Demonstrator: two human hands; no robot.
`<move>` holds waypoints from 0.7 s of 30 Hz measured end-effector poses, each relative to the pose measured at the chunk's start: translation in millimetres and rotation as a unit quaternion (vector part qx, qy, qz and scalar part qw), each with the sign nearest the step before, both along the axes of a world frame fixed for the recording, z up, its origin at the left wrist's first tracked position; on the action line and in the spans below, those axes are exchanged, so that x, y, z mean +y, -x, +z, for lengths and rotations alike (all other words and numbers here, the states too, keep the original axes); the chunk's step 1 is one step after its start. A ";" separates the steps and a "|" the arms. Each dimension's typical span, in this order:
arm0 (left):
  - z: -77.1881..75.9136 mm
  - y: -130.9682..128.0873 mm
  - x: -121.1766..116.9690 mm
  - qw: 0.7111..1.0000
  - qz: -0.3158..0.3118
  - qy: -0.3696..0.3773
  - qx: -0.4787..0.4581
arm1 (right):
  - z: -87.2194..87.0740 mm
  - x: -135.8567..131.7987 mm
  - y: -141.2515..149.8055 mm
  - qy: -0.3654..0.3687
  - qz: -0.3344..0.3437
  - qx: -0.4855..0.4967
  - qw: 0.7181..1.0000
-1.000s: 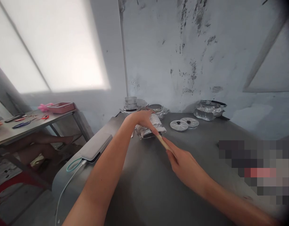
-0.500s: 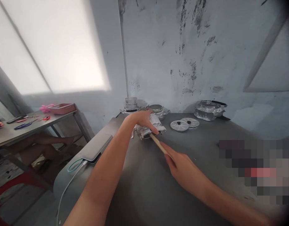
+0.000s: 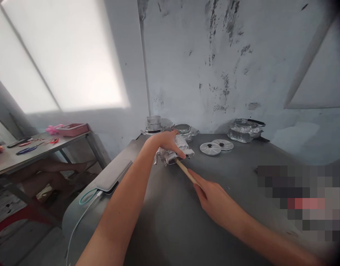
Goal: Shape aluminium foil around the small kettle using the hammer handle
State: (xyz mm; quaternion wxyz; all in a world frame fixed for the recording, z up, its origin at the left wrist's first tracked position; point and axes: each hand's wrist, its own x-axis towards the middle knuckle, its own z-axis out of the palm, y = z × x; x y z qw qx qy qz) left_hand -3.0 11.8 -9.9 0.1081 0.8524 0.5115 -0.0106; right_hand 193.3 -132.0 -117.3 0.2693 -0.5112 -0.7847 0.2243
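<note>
My left hand (image 3: 170, 142) curves over a crumpled silver foil bundle (image 3: 182, 143), thumb and fingers closed around it; much of it is hidden under the hand. Under the foil a dark curved rim (image 3: 172, 161) shows. With my right hand (image 3: 211, 190) I grip a pale wooden stick (image 3: 185, 169) that slants up to the left. Its far end meets the foil bundle beside my left thumb; whether it goes in under the foil I cannot tell. Two round silver lids (image 3: 210, 148) with black knobs lie on the grey table (image 3: 181, 229) to the right.
A foil-wrapped pot (image 3: 243, 130) stands at the back right, a perforated metal cylinder (image 3: 154, 122) and another foil-wrapped pan (image 3: 183, 129) at the back. On the left lies a power bank (image 3: 114, 176) with a cable. A side table holds a pink basket (image 3: 72, 129); a person sits there.
Both hands keep their grip, and the stick and foil bundle have barely moved. The view has shifted very slightly.
</note>
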 end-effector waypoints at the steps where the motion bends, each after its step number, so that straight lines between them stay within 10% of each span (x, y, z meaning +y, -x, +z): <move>1: 0.0 -0.2 0.1 1.000 0.001 0.001 0.001 | -0.4 0.5 -0.4 0.002 0.003 -0.001 1.000; 21: 0.1 -1.0 -0.4 1.000 -0.005 -0.001 0.011 | -0.9 -0.3 3.5 -0.040 -0.032 -0.015 0.999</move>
